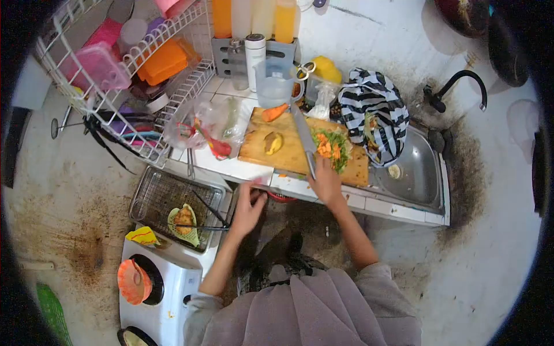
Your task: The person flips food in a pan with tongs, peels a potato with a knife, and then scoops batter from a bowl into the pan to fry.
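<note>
A wooden cutting board [294,137] lies on the tiled counter. Across it points a large knife [302,132], blade away from me; my right hand [326,183] is closed at its handle, fingertips beside a pile of shredded carrot and greens [332,149]. Farther left on the board are a carrot piece [274,112] and a partly peeled yellow-brown piece [273,143]. My left hand [249,207] is at the counter's front edge, fingers loosely bent and apart, with nothing visible in it.
At right is a steel sink [412,173] under a black faucet [456,89]; a striped bag [375,115] stands beside it. Plastic bags [202,124], a clear jug [274,83] and a white dish rack [167,57] are behind and left. A stove [173,277] stands lower left.
</note>
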Tool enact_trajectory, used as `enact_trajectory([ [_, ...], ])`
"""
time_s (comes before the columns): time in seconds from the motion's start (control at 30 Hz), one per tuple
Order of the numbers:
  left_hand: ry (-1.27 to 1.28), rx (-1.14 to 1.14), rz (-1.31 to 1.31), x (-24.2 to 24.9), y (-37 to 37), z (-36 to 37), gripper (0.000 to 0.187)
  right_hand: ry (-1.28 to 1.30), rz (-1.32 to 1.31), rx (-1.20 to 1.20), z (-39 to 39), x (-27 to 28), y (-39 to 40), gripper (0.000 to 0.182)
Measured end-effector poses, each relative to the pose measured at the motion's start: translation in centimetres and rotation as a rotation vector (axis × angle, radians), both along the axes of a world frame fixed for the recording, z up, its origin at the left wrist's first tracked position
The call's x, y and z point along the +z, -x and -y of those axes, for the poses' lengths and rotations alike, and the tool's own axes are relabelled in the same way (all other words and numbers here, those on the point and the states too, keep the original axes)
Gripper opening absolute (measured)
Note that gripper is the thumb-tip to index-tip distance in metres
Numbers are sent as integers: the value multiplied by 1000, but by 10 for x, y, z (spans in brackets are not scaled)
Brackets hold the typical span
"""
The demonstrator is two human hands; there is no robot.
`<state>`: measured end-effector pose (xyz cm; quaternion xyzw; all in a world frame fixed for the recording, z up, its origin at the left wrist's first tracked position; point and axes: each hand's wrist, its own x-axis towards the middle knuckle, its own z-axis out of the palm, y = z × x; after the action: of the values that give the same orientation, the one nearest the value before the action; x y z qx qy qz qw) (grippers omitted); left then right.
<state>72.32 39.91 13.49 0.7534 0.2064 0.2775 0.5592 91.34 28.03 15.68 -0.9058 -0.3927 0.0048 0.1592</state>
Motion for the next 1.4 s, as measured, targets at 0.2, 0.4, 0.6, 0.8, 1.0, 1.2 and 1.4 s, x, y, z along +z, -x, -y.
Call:
enact_trajectory([
  [0.2,-593,112,-108,13,-109,-61,47,-227,-184,81,14,-6,-18,55],
  [0.4,-693,142,-287,-1,-130,-65,56,-445,-730,227,71,7,-35,49],
  [0.6,452,137,230,16,-130,-36,41,-872,-1473,250,72,17,-40,28],
  [0.8,1046,-82,739,42,-134,-10,39,-665,-1174,231,65,24,-48,23],
  [1.0,952,-120,599,68,-142,12,42,-486,-611,325,45,90,-29,41],
  [1.2,790,64,339,82,-149,36,45,-400,-393,372,30,102,-18,57],
  [1.4,790,131,303,79,-147,42,45,-431,-277,385,23,102,-14,64],
])
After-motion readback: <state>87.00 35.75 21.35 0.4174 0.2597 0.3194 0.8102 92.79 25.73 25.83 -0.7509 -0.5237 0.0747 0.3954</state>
